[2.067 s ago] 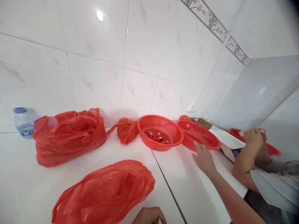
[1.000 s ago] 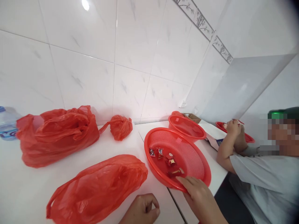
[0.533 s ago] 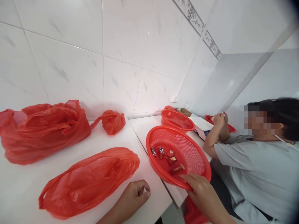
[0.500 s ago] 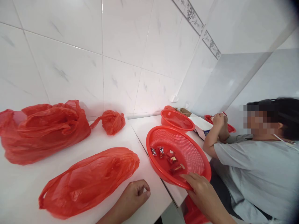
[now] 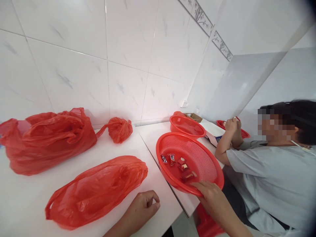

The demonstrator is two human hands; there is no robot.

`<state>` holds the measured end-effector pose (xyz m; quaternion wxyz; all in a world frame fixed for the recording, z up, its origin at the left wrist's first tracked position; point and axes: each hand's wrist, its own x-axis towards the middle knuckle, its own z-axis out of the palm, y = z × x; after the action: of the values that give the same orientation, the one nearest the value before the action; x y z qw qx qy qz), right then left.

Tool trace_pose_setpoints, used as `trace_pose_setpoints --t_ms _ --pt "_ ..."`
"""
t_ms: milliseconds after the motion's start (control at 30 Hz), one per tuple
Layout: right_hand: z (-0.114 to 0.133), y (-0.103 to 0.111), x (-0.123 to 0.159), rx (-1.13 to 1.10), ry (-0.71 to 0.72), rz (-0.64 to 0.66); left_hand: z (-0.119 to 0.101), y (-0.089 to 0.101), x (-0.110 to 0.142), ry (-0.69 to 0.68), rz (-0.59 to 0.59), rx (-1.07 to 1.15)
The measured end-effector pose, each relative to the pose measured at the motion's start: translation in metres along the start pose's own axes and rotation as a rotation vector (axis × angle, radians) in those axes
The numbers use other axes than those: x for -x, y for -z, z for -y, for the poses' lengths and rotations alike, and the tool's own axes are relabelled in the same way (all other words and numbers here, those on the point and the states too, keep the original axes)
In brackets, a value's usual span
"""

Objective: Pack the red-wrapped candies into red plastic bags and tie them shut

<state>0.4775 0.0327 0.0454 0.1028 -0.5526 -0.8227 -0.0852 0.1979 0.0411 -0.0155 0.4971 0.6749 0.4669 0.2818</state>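
A large red perforated plastic basket (image 5: 212, 164) tilts towards me at the table's right part. Several small wrapped candies (image 5: 183, 166) lie in it, in red, gold and dark wrappers. My right hand (image 5: 209, 194) grips its near rim, fingers over the edge and thumb hidden. My left hand (image 5: 144, 207) rests on the white table left of the basket, fingers curled in towards the thumb, with nothing visible in them. Just beyond it lies a loose red plastic bag (image 5: 98, 191), its mouth towards the basket.
At the left stand a big full red bag (image 5: 51, 141) and a small knotted red bag (image 5: 120, 130) against the tiled wall. Behind my basket are a second red basket (image 5: 187, 126) and a white device (image 5: 212, 129). A person in grey (image 5: 276, 174) sits at the right, hands raised.
The view has shifted very slightly. My two hands, the basket and the candies keep nearly the same places.
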Motion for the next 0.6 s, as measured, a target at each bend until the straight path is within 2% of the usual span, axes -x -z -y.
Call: trace_pose_setpoints --t_ms 167,300,433,600 --pt "-0.001 0.001 -0.001 -0.069 -0.032 0.035 -0.002 0.0 0.0 0.001 0.008 -0.02" --pt "0.001 0.02 -0.005 -0.254 -0.078 0.181 0.0 0.0 -0.001 0.011 0.015 -0.01" --pt "-0.002 0.038 -0.011 -0.435 -0.136 0.218 0.002 0.0 -0.001 0.004 0.011 -0.006" --pt "-0.02 0.031 -0.024 -0.384 -0.182 0.258 0.0 0.001 0.0 0.004 0.016 -0.007"
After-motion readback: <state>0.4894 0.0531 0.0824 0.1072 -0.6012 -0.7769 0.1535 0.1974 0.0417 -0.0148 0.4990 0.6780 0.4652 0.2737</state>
